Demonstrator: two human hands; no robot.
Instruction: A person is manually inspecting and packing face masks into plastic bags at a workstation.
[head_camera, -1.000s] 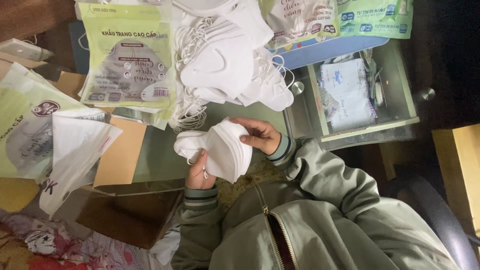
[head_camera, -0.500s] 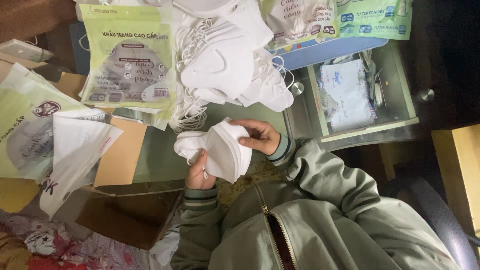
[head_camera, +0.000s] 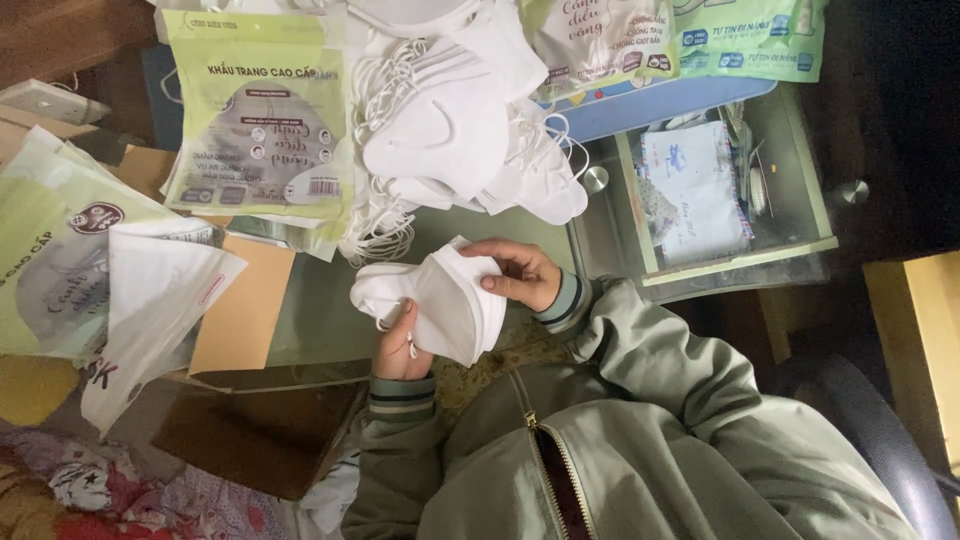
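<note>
Nothing has moved; both hands (head_camera: 455, 310) stay clamped on white masks (head_camera: 440, 305); mask pile (head_camera: 450, 140) beyond.

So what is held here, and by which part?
A stack of white face masks: the left hand grips its lower left edge from beneath, and the right hand pinches its upper right edge.

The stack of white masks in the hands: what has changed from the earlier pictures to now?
Almost nothing. The left hand and the right hand still hold the stack of white masks between them in the same place, with at most a slight shift of the fingers. The pile of loose masks, the green packets and the open drawer stayed as they were.
</note>
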